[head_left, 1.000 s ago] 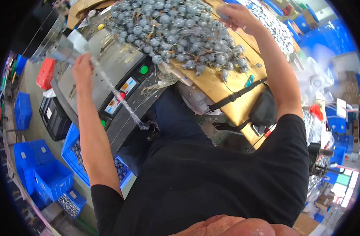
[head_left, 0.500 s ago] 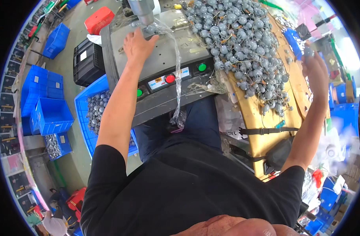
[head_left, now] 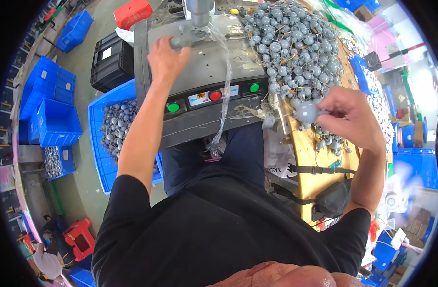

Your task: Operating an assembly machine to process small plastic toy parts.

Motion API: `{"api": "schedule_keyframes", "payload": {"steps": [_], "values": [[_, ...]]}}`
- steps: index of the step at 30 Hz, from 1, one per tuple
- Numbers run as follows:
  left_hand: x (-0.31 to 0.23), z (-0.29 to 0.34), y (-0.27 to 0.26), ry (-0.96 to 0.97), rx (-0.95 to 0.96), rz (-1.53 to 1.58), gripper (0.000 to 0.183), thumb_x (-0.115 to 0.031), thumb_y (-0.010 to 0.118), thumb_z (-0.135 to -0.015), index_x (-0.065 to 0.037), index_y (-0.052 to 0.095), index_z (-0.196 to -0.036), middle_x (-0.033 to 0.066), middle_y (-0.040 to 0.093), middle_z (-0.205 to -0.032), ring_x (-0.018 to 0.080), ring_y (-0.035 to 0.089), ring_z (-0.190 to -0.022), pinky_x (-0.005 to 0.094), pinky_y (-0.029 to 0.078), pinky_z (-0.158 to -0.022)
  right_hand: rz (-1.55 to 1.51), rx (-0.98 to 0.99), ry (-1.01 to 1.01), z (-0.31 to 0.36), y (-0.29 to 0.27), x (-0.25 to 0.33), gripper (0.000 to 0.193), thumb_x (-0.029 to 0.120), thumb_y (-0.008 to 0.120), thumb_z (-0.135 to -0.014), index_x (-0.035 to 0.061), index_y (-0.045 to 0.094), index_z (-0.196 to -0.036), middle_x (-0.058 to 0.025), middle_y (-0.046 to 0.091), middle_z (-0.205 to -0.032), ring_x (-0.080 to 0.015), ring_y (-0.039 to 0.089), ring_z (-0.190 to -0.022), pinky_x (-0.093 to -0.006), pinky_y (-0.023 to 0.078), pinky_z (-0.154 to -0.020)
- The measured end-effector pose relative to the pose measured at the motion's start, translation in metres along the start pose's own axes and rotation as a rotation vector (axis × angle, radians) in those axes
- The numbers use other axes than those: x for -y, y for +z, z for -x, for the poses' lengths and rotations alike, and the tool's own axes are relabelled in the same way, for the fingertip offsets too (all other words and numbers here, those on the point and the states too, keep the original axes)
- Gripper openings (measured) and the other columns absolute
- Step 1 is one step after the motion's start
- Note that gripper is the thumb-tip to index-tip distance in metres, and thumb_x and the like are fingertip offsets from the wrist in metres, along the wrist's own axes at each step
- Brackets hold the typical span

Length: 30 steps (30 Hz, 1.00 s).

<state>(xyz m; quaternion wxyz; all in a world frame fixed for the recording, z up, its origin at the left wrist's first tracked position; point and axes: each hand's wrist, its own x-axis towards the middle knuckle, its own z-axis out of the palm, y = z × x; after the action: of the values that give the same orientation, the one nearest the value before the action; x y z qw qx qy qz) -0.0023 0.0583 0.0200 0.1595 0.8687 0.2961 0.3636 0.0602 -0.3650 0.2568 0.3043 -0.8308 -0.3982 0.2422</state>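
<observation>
Grey bulb-shaped parts with thin wire leads lie in a big heap (head_left: 295,43) on the wooden tabletop (head_left: 307,158) at the person's right, the heap reaching from the far edge down to the near corner. Just left of the tabletop stands a grey press machine (head_left: 204,81), its flat metal bed facing up and its front panel carrying two green buttons (head_left: 173,107), a red button (head_left: 215,95) and a small label plate between them. At the far side of the bed a metal cylinder head (head_left: 199,12) comes down over the work spot. A blue plastic crate (head_left: 97,143) sits on the floor left of the machine, partly filled with more of the grey parts; further left are stacked blue bins (head_left: 51,105), a black crate (head_left: 109,62) and a red box (head_left: 133,10). A clear plastic strip (head_left: 224,86) hangs from the work spot down over the front panel to the person's lap. The left hand (head_left: 166,60) reaches across the bed with its fingers closed around one grey part (head_left: 180,42) just beside the cylinder head. The right hand (head_left: 350,117) is held above the near edge of the heap, thumb and fingers pinched on a single grey bulb part (head_left: 305,112), lifted clear of the tabletop. A black strap pouch (head_left: 334,201) hangs at the tabletop's near edge.
</observation>
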Motion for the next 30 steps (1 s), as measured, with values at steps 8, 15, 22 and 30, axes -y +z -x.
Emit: {"api": "schedule_keyframes", "payload": {"steps": [8, 15, 22, 30], "values": [[0.17, 0.114, -0.123, -0.316, -0.11, -0.25, 0.061, -0.034, 0.078, -0.08, -0.002, 0.066, -0.13, 0.0247, 0.065, -0.132, 0.0422, 0.057, -0.128, 0.0497, 0.043, -0.112, -0.01, 0.24, -0.404, -0.135, 0.084, 0.052, 0.016, 0.015, 0.073, -0.09, 0.0044, 0.063, -0.097, -0.0014, 0.063, -0.076, -0.0066, 0.057, -0.068, -0.0264, 0.044, -0.06], [0.188, 0.17, -0.145, -0.441, -0.064, -0.22, 0.075, -0.028, 0.077, -0.085, 0.002, 0.052, -0.149, 0.0278, 0.054, -0.149, 0.0431, 0.05, -0.138, 0.0485, 0.039, -0.118, 0.08, -0.211, -0.557, -0.278, 0.152, 0.008, 0.022, 0.022, 0.071, -0.087, 0.0048, 0.068, -0.1, -0.013, 0.073, -0.084, -0.026, 0.072, -0.078, -0.0394, 0.055, -0.073], [0.083, 0.177, -0.078, -0.242, 0.129, 0.259, 0.081, -0.023, 0.083, -0.083, 0.001, 0.048, -0.151, 0.0257, 0.053, -0.147, 0.0405, 0.05, -0.139, 0.0453, 0.039, -0.119, 0.051, -0.432, -0.301, -0.361, 0.177, -0.065, 0.027, 0.029, 0.074, -0.084, 0.0075, 0.079, -0.1, -0.0158, 0.079, -0.096, -0.0323, 0.075, -0.09, -0.0395, 0.058, -0.083], [0.068, 0.179, -0.053, -0.287, 0.12, 0.268, 0.096, -0.027, 0.086, -0.081, -0.002, 0.036, -0.159, 0.0258, 0.052, -0.146, 0.0423, 0.051, -0.136, 0.0476, 0.042, -0.116, 0.465, -0.516, -0.32, -0.357, 0.177, -0.069, 0.032, 0.031, 0.076, -0.083, 0.0068, 0.078, -0.103, -0.0159, 0.078, -0.102, -0.033, 0.074, -0.1, -0.0425, 0.056, -0.09]]}}
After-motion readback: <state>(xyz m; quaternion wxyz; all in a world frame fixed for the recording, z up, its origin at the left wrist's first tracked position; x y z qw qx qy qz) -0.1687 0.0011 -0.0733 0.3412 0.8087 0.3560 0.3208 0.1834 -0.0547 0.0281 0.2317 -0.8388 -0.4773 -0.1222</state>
